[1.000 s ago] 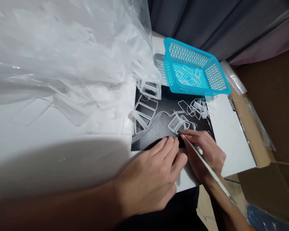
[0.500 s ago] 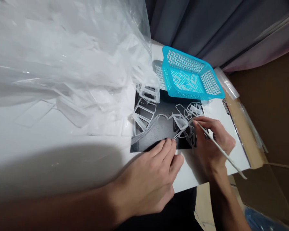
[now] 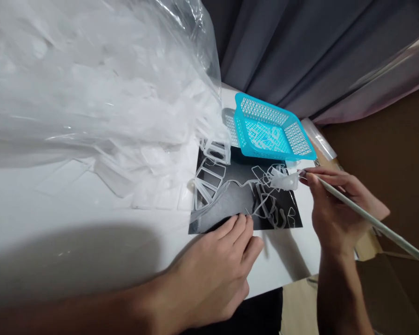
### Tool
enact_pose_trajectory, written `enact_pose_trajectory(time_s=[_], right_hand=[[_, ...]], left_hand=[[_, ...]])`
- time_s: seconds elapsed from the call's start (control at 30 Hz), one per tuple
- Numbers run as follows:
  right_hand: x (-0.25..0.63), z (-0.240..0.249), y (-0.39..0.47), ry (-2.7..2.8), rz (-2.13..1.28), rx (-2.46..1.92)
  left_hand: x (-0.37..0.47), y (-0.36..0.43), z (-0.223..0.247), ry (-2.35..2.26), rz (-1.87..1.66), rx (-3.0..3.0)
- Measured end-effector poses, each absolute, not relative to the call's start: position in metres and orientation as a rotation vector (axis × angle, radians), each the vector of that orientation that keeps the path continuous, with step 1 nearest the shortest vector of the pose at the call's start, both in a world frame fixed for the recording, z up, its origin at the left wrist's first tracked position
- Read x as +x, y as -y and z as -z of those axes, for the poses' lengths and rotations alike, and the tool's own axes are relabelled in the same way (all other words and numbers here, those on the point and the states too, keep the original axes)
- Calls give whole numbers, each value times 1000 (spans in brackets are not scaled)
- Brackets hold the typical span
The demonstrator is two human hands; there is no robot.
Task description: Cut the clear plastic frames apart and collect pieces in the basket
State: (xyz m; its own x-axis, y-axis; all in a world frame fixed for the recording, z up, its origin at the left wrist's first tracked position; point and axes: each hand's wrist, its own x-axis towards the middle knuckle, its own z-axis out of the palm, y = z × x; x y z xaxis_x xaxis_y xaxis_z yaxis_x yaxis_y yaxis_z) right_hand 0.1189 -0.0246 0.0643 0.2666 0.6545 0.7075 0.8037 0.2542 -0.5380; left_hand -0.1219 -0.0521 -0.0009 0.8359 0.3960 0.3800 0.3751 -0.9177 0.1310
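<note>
My right hand [image 3: 345,209] is closed around a long thin pale stick [image 3: 366,216], its far end slanting down to the right. At its fingertips, above the right part of a black mat [image 3: 237,165], is a small translucent white plastic piece [image 3: 286,181]; whether fingers or stick tip hold it I cannot tell. My left hand [image 3: 212,270] rests at the mat's near edge, fingers curled together. Whatever they hold is hidden, though a thin clear strand [image 3: 263,202] runs up from them. Thin clear plastic frames [image 3: 209,174] lie on the mat's left part, with tangled scraps on the right.
A large clear bag [image 3: 108,83] full of white plastic pieces spreads over the left of the white table [image 3: 73,260]. A blue basket [image 3: 279,153] with several thin pieces inside stands behind the mat. Dark curtains [image 3: 265,51] hang at the back.
My right hand has moved right with the stick, drawing the translucent piece away from the mat's middle. My left hand has stayed nearly in place. The view has tilted slightly.
</note>
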Motion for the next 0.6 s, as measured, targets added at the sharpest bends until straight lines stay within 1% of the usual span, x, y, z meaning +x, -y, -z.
enact_pose_trajectory(time_s=[0.2, 0.33, 0.43, 0.6], right_hand=[[123, -88, 13, 1317, 244, -1312], [118, -96, 17, 1368, 199, -1275], [111, -89, 25, 1382, 80, -1276], [109, -70, 39, 1359, -286, -1269]], left_hand=[[-121, 51, 1, -625, -656, 2970], [-121, 50, 2, -639, -679, 2956], [-123, 50, 3, -636, -668, 2936], [-125, 47, -7, -568, -727, 2881]])
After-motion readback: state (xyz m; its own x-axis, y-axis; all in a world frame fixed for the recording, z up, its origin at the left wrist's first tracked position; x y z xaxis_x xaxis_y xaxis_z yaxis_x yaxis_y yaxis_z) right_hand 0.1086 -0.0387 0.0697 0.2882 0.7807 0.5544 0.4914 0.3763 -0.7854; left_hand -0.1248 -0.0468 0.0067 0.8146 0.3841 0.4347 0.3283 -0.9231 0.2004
